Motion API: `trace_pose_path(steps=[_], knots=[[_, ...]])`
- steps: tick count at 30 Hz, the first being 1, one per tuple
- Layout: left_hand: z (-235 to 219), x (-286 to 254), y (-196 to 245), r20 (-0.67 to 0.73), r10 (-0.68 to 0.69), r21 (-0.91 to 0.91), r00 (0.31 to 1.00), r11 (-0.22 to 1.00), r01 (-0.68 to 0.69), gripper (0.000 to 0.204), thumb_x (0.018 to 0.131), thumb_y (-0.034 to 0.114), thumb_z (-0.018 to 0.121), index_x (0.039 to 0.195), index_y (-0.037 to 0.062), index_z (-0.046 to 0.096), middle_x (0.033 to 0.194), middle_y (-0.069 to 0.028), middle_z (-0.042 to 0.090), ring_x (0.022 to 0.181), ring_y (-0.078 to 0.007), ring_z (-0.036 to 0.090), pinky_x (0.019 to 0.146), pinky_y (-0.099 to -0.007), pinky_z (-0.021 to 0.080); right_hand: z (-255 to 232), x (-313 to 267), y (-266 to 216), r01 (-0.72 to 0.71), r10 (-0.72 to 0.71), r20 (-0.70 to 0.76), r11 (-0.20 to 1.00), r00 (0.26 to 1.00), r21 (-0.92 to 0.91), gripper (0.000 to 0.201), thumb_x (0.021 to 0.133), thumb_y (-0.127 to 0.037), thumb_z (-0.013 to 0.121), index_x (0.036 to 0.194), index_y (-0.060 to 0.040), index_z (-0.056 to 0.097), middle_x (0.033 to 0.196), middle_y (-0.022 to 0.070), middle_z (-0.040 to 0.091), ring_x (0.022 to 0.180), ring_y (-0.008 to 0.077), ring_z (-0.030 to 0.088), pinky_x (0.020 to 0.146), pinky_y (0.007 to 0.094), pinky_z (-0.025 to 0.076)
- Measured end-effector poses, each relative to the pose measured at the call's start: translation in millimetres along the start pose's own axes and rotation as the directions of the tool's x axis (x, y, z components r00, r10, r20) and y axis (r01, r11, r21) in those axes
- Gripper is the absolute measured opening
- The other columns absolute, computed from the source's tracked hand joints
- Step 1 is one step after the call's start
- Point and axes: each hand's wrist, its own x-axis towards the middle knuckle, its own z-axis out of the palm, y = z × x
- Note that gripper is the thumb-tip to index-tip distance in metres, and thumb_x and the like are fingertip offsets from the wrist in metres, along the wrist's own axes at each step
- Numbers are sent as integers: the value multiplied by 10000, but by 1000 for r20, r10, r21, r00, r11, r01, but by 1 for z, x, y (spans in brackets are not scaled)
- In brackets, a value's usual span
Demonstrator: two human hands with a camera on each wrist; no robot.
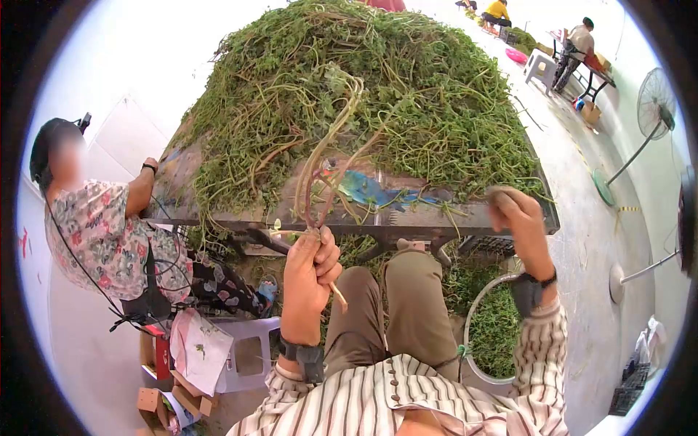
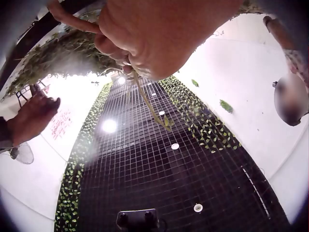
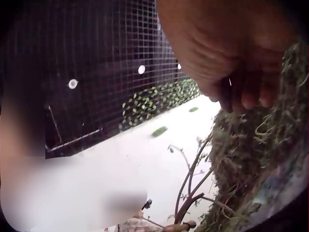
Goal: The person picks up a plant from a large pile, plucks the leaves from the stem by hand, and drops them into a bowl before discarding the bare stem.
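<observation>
In the head view my left hand (image 1: 311, 272) pinches a small bunch of long, pale plant stems (image 1: 320, 163) between thumb and fingers. The stems rise above the fist and arch over at the top, with cut ends poking out below and to the left. In the left wrist view, a thin stem with a small leaf (image 2: 149, 104) hangs below that hand. My right hand (image 1: 520, 221) is raised by the table's right front corner, fingers loosely bent, with nothing visible in them. Behind both hands, a large heap of leafy green stems (image 1: 407, 87) covers most of the table (image 1: 429, 221).
A blue printed patch (image 1: 363, 187) shows on the tabletop. Below right stands a round tub (image 1: 472, 327) of greens. At the left another person (image 1: 109, 218) sits at the table, near a white stool (image 1: 251, 356) and cardboard boxes (image 1: 153, 407). Fans (image 1: 654, 109) stand at right.
</observation>
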Motion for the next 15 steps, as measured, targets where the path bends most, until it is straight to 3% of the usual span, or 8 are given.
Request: trace_pose_path(steps=[2, 3, 4, 6, 10, 12, 15], knots=[[2, -3, 0, -10, -12, 17, 1000, 1000, 12, 209, 912, 242, 461, 841, 46, 449, 618, 44, 308, 475, -28, 247, 385, -170, 202, 31, 28, -12, 134, -130, 97, 991, 987, -28, 217, 852, -145, 502, 927, 30, 605, 742, 71, 549, 621, 116, 492, 574, 240, 404], [3, -4, 0, -21, -17, 34, 1000, 999, 17, 215, 910, 250, 465, 840, 47, 449, 617, 45, 307, 474, -28, 246, 386, -170, 203, 48, 42, -16, 356, -343, 105, 924, 933, -141, 229, 842, -144, 511, 964, 32, 592, 771, 95, 550, 667, 160, 505, 617, 271, 414], [4, -6, 0, -17, -15, 37, 1000, 999, 16, 215, 910, 250, 465, 840, 47, 449, 617, 45, 307, 474, -28, 246, 386, -170, 203, 64, 55, -21, 552, -536, 137, 796, 833, -247, 252, 832, -142, 521, 1002, 34, 578, 800, 119, 551, 713, 203, 517, 660, 301, 423], [7, -7, -1, -32, -38, 65, 999, 997, 40, 232, 905, 266, 474, 830, 48, 447, 612, 47, 306, 471, -26, 247, 389, -169, 204, 87, 75, -33, 657, -633, 219, 621, 742, -428, 331, 804, -171, 553, 1060, 38, 540, 859, 157, 539, 834, 290, 507, 757, 360, 408], [6, -8, -2, -11, -82, 65, 997, 994, 83, 229, 906, 255, 470, 811, 49, 441, 609, 51, 309, 470, -20, 253, 383, -163, 205, 120, 102, -35, 642, -619, 245, 571, 746, -511, 419, 772, -234, 594, 1084, 34, 513, 859, 164, 533, 886, 317, 495, 789, 385, 392], [1, -6, -2, 2, -96, 61, 995, 994, 95, 230, 907, 258, 469, 813, 50, 443, 609, 52, 311, 470, -20, 257, 380, -161, 207, 131, 106, -40, 568, -489, 292, 671, 822, -476, 453, 735, -303, 631, 1021, 37, 542, 841, 177, 536, 861, 337, 501, 769, 390, 398], [-2, -4, -4, -10, -104, 58, 995, 993, 104, 227, 909, 260, 466, 815, 54, 445, 610, 54, 315, 471, -19, 263, 375, -158, 210, 145, 112, -40, 515, -355, 380, 680, 854, -523, 429, 726, -320, 634, 956, 37, 569, 793, 190, 534, 831, 359, 509, 743, 404, 405]])
